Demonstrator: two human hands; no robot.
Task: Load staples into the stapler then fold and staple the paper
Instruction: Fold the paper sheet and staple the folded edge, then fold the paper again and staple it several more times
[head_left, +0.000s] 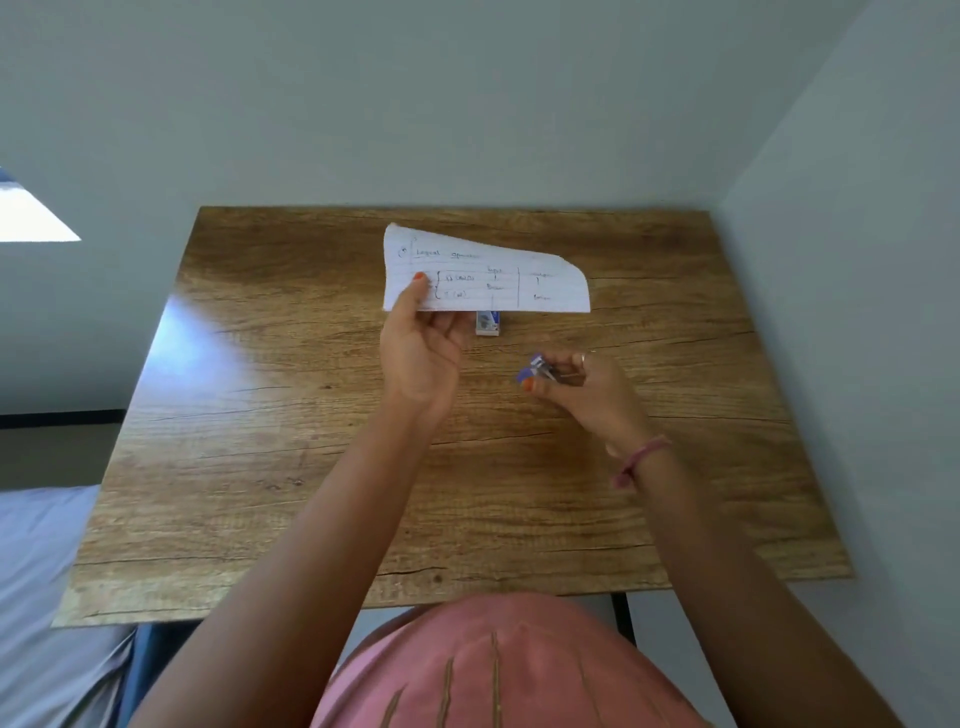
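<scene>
Two bare hands work above the wooden tabletop (311, 467) as I watch from my remote seat; my view shows the left hand (423, 345) pinching the lower left corner of a folded sheet of lined, handwritten paper (488, 275), lifted toward the far edge; the right hand (587, 387) is curled around a small purple stapler (540, 370), clear of the paper, toward the right edge; a small staple box (488, 323) rests on the tabletop just beneath the paper's lower edge.
</scene>
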